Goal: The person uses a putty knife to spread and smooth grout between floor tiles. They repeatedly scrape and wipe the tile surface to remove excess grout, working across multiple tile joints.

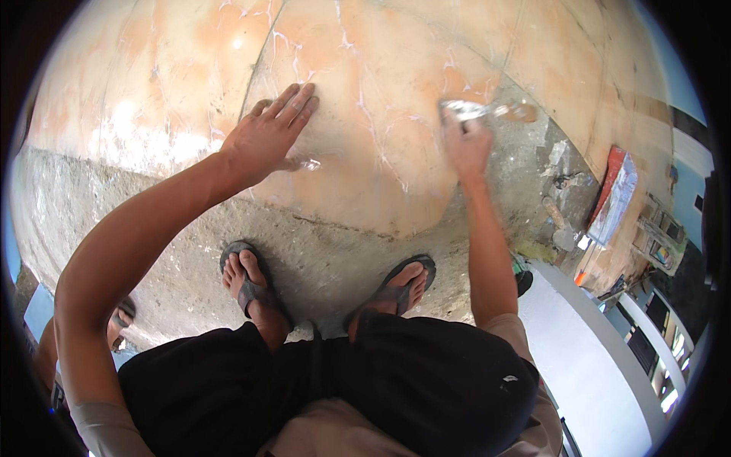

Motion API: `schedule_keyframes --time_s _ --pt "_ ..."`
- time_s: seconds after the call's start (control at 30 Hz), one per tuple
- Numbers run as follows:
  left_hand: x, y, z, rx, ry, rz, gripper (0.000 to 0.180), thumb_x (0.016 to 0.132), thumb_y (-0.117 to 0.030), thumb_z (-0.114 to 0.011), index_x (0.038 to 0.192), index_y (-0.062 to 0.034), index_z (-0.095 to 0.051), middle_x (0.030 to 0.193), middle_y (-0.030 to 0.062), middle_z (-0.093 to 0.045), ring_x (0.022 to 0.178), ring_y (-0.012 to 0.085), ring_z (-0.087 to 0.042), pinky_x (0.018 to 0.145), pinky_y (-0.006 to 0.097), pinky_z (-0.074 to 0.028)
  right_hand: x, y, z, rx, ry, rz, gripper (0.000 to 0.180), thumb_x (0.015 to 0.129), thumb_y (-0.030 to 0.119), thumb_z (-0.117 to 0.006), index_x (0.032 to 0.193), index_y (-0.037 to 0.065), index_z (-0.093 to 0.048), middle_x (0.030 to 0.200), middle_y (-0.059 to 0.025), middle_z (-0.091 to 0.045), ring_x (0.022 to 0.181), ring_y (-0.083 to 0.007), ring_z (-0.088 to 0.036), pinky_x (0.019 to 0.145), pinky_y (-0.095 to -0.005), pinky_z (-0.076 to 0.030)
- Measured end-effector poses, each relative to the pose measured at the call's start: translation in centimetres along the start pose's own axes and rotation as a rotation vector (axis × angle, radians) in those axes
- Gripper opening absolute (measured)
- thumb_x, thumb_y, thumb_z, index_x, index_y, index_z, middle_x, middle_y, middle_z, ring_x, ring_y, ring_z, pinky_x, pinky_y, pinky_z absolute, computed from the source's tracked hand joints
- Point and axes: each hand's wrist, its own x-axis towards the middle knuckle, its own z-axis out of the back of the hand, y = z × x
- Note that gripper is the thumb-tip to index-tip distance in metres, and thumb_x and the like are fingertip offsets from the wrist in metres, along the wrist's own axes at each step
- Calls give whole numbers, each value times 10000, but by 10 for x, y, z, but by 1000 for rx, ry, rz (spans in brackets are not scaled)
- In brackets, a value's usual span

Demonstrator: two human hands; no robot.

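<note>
Black shorts point(327, 381) filled the bottom of the view, and below them two feet in dark flip-flops point(251, 286) stood on the rough grey concrete floor point(320, 251). Up came the left hand point(266, 133), flat and open, fingers spread, holding nothing, just pressed against the orange plastered wall point(365, 68). Across from it, the right hand point(466, 145) had its grip closed round a putty knife point(487, 111), the blade touching the wall near a web of thin white cracks point(373, 129). By the look of it, work was partway: some crack lines carried pale filler, and more wall lay bare beyond. Farther right, scraps and a red-edged board point(613, 194) sat on the floor.
</note>
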Motion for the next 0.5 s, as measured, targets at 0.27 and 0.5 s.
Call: schedule_keyframes --time_s 0.27,0.5 --pt "-1 -4 7 35 44 2 1171 807 -495 -852 1647 6 -209 1751 187 -134 1608 317 -221 1240 430 -374 -37 -14 9 -50 -10 -39 358 965 289 -758 789 -22 -736 675 -119 -662 601 -139 -559 565 -364 -466" --pt "0 -6 6 -9 54 -24 1175 806 -490 -850 1652 0 -199 1752 194 -128 1605 346 -220 1238 444 -373 -107 -26 -4 -118 57 212 470 972 403 -713 802 -36 -718 740 -256 -673 653 -350 -670 627 -449 -511"
